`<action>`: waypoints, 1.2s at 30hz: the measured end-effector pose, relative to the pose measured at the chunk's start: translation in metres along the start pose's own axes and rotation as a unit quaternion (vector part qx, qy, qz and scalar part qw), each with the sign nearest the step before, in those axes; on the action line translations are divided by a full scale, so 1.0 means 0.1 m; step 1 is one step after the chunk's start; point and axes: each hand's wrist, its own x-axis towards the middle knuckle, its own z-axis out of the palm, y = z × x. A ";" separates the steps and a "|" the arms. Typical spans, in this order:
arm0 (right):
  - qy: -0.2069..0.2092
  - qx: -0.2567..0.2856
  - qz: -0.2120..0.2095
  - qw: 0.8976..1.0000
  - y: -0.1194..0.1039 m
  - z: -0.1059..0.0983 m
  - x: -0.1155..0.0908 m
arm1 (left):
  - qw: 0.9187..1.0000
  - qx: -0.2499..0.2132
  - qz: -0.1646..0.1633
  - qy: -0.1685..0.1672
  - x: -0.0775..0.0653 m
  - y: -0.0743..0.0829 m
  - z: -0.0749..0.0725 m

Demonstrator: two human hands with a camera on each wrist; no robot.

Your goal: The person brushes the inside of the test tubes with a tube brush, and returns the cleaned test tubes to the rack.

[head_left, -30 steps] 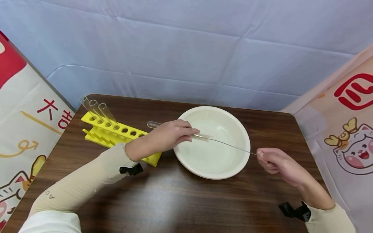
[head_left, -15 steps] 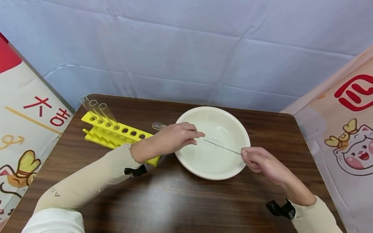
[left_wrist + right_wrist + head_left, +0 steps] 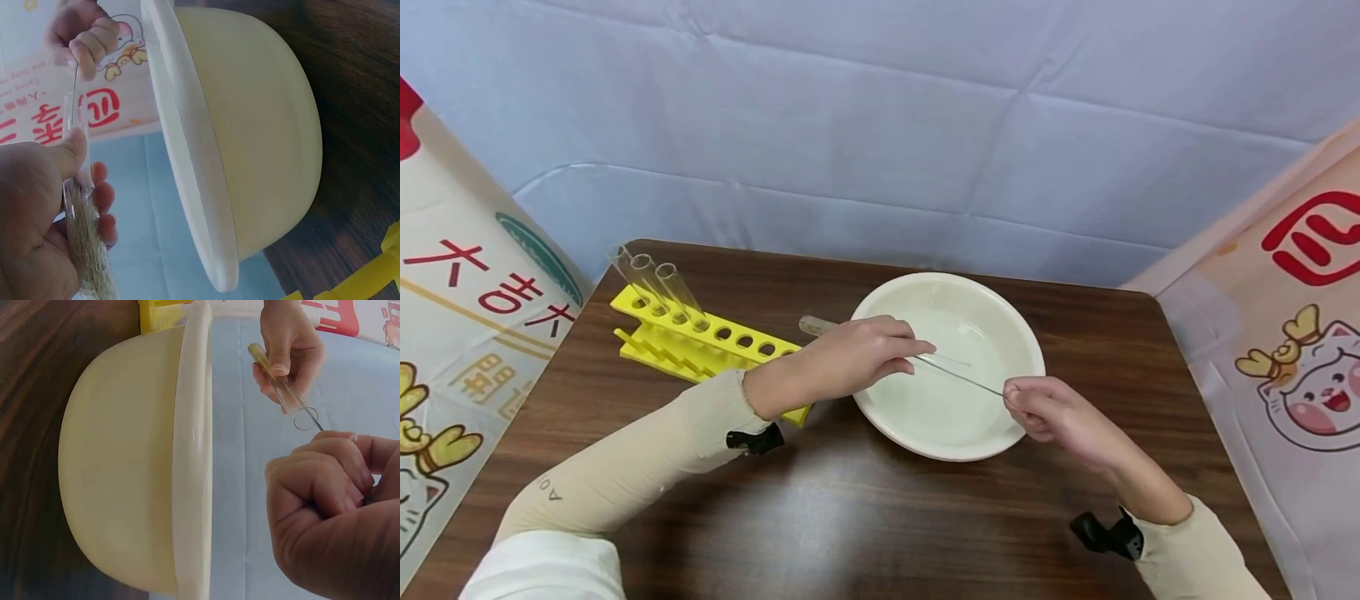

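Over the white basin (image 3: pixel 947 452), my left hand (image 3: pixel 853 357) grips a clear test tube (image 3: pixel 77 153) between thumb and fingers. Its rounded end (image 3: pixel 815 326) sticks out to the left of the hand, and its mouth points right. A test tube brush is inside, its pale bristles (image 3: pixel 89 247) filling the closed half of the tube. The thin wire handle (image 3: pixel 958 374) runs out through the mouth to my right hand (image 3: pixel 1056 412). With fingers curled, my right hand holds the end of this wire above the basin's right rim.
A yellow test tube rack (image 3: pixel 737 354) stands on the dark wooden table (image 3: pixel 850 517) at left, partly behind the left forearm. Three clear tubes (image 3: pixel 677 287) lean in its left holes. A pale blue cloth (image 3: pixel 850 167) hangs behind the table, with printed sheets at both sides.
My right hand has moved left toward the left hand, pushing the brush deeper into the tube. The left hand and tube have shifted slightly right.
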 end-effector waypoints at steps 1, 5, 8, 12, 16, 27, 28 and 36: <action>-0.006 0.005 -0.003 1.000 0.01 0.00 0.00 | 1.000 0.000 0.000 0.002 0.00 0.00 0.00; -0.009 0.027 -0.002 1.000 0.02 0.02 0.02 | 1.000 -0.003 -0.001 0.003 0.00 0.00 -0.01; 0.008 0.048 0.012 0.999 0.01 0.04 0.03 | 1.000 -0.005 -0.003 0.003 0.00 0.00 0.00; 0.026 0.075 0.029 0.996 0.01 0.08 0.04 | 1.000 -0.014 0.001 0.009 0.01 0.00 0.01; 0.038 0.074 0.002 0.997 0.02 0.07 0.01 | 1.000 -0.016 0.004 0.007 0.02 0.01 0.01; 0.173 -0.187 -0.106 0.961 0.13 0.02 -0.10 | 1.000 -0.013 0.008 -0.005 0.03 0.00 0.03; 0.179 -0.227 -0.132 0.948 0.16 0.01 -0.11 | 1.000 -0.013 0.007 -0.007 0.03 0.01 0.02; 0.173 -0.430 -0.297 0.835 0.31 -0.14 -0.09 | 0.999 -0.012 0.012 -0.031 -0.01 0.03 -0.02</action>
